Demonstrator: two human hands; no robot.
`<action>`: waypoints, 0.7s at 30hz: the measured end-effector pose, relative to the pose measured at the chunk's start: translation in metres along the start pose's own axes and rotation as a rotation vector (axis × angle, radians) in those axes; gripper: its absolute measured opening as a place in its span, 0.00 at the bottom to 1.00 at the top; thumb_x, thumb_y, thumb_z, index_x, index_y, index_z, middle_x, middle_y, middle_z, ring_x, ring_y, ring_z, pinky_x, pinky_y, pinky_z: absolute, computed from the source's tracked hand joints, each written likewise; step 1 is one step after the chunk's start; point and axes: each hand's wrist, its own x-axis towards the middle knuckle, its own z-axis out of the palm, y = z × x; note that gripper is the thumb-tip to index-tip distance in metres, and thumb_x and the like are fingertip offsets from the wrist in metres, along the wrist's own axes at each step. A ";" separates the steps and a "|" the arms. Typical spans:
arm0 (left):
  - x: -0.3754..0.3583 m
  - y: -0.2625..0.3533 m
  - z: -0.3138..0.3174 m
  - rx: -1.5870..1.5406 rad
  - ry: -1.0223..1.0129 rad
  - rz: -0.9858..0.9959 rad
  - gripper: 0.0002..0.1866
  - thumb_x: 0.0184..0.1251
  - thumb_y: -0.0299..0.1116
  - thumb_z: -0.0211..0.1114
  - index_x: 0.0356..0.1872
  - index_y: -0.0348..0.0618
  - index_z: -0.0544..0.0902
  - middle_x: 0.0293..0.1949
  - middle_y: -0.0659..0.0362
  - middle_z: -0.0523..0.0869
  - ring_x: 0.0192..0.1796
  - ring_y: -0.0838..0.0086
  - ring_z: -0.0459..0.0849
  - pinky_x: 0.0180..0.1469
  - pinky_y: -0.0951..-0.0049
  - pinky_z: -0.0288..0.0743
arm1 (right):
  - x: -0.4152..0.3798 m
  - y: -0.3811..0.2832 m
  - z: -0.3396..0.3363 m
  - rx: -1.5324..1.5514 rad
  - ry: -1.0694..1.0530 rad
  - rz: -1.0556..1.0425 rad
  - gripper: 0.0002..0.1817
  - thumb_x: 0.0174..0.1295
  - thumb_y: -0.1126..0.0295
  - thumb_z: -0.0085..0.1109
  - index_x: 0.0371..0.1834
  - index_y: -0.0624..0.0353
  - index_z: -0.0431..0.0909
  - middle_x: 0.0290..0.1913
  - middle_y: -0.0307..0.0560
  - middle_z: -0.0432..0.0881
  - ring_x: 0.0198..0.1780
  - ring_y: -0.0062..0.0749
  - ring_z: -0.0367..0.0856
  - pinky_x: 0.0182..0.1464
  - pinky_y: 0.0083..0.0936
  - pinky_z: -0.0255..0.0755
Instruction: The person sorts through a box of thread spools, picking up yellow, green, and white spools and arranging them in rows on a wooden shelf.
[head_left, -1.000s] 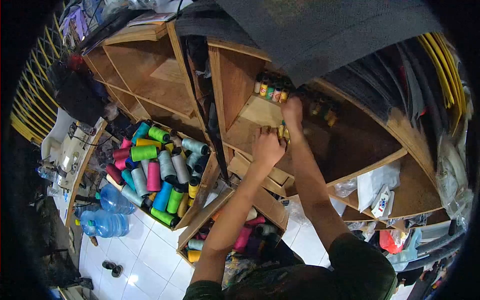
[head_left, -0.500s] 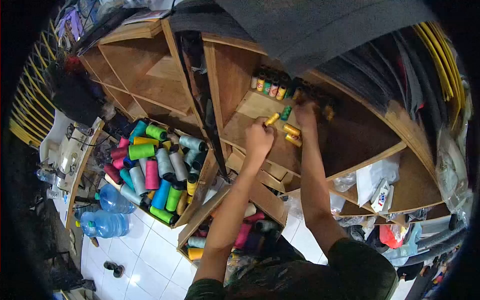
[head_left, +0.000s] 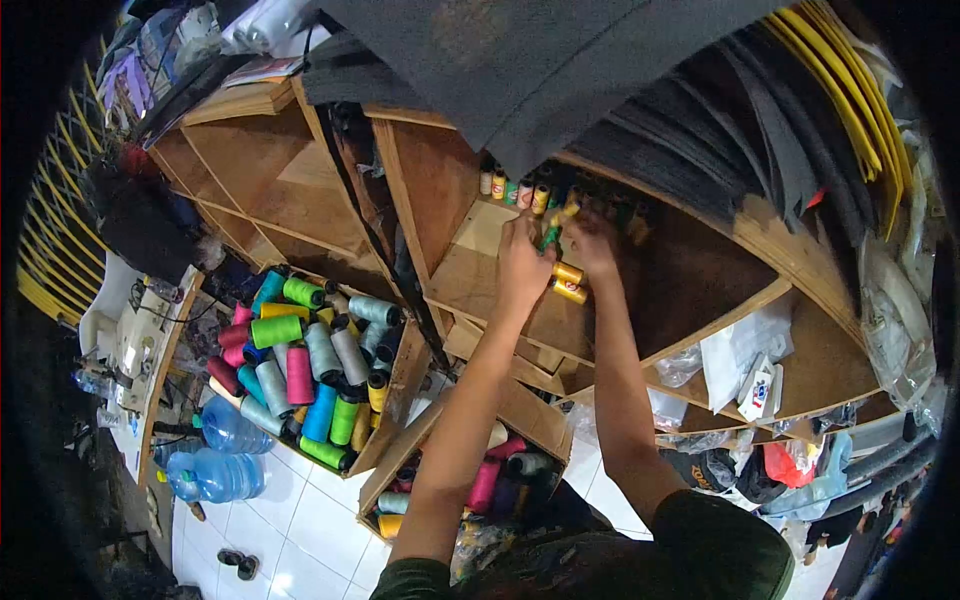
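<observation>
My left hand (head_left: 524,262) is inside the wooden shelf compartment, its fingers closed at a small green thread spool (head_left: 549,238). Close by on the right, my right hand (head_left: 594,246) is slightly blurred, with a yellow thread spool (head_left: 569,211) at its fingertips. Two golden-yellow thread spools (head_left: 569,291) lie on the shelf board between my forearms, just below the hands. A row of small upright spools (head_left: 525,194) in yellow, white, green and pink stands along the back of the compartment. Its right part is dark and partly hidden behind my right hand.
Dark grey fabric (head_left: 530,70) hangs over the shelf's top edge. At the left stands a box (head_left: 385,440) full of large colourful thread cones; a second cone box (head_left: 540,410) is below my left forearm. Blue water bottles (head_left: 215,475) lie on the tiled floor near a sewing machine (head_left: 140,330).
The view has shifted slightly. My left hand has moved right to the green spool, and the yellow spool it held is no longer there. My right hand has drawn back from the rear row.
</observation>
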 end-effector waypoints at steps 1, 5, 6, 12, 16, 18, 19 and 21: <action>-0.001 0.001 0.003 0.030 0.037 -0.047 0.14 0.54 0.28 0.68 0.40 0.30 0.79 0.40 0.43 0.79 0.42 0.47 0.81 0.45 0.53 0.76 | 0.020 0.019 0.004 -0.029 0.057 -0.089 0.15 0.55 0.59 0.67 0.36 0.58 0.79 0.30 0.42 0.80 0.32 0.26 0.76 0.38 0.24 0.68; -0.001 -0.008 0.011 0.160 -0.241 -0.259 0.16 0.52 0.34 0.70 0.38 0.33 0.81 0.39 0.41 0.81 0.43 0.47 0.81 0.45 0.53 0.76 | 0.045 0.045 0.017 -0.602 0.443 -0.541 0.11 0.53 0.65 0.64 0.34 0.61 0.80 0.33 0.52 0.82 0.36 0.45 0.81 0.43 0.34 0.73; 0.000 -0.009 0.013 0.183 -0.251 -0.236 0.15 0.52 0.34 0.70 0.37 0.33 0.81 0.38 0.41 0.81 0.42 0.47 0.81 0.45 0.53 0.77 | 0.050 0.048 0.017 -0.680 0.424 -0.581 0.11 0.53 0.65 0.63 0.34 0.61 0.80 0.34 0.53 0.83 0.37 0.47 0.81 0.41 0.36 0.73; 0.007 -0.003 0.007 0.279 -0.335 -0.221 0.12 0.54 0.33 0.67 0.33 0.32 0.83 0.34 0.39 0.83 0.42 0.47 0.82 0.45 0.54 0.77 | 0.078 0.077 0.033 -0.685 0.429 -0.700 0.13 0.47 0.69 0.65 0.34 0.63 0.77 0.35 0.56 0.79 0.41 0.52 0.77 0.43 0.42 0.71; 0.008 0.015 -0.002 0.320 -0.327 -0.301 0.12 0.54 0.33 0.65 0.34 0.34 0.83 0.36 0.41 0.84 0.42 0.48 0.83 0.45 0.54 0.77 | 0.056 0.052 0.032 -0.710 0.364 -0.525 0.15 0.46 0.71 0.66 0.36 0.65 0.77 0.36 0.59 0.77 0.43 0.55 0.75 0.46 0.42 0.71; 0.006 -0.001 0.008 0.265 -0.268 -0.282 0.12 0.52 0.33 0.65 0.33 0.34 0.83 0.33 0.41 0.84 0.40 0.47 0.83 0.44 0.54 0.77 | 0.065 0.059 0.030 -0.756 0.415 -0.643 0.13 0.52 0.63 0.63 0.35 0.62 0.79 0.39 0.54 0.80 0.38 0.53 0.79 0.40 0.43 0.73; 0.005 0.001 0.007 0.264 -0.266 -0.289 0.12 0.52 0.33 0.65 0.32 0.34 0.84 0.32 0.40 0.84 0.39 0.47 0.83 0.44 0.54 0.77 | 0.070 0.063 0.029 -0.779 0.440 -0.704 0.14 0.55 0.59 0.62 0.34 0.60 0.80 0.40 0.52 0.81 0.36 0.52 0.81 0.37 0.44 0.74; 0.007 0.003 0.004 0.264 -0.251 -0.277 0.12 0.52 0.33 0.65 0.32 0.34 0.84 0.31 0.40 0.84 0.38 0.47 0.84 0.43 0.54 0.78 | 0.070 0.061 0.030 -0.952 0.433 -0.600 0.14 0.54 0.61 0.63 0.37 0.60 0.80 0.40 0.52 0.81 0.36 0.51 0.81 0.39 0.42 0.75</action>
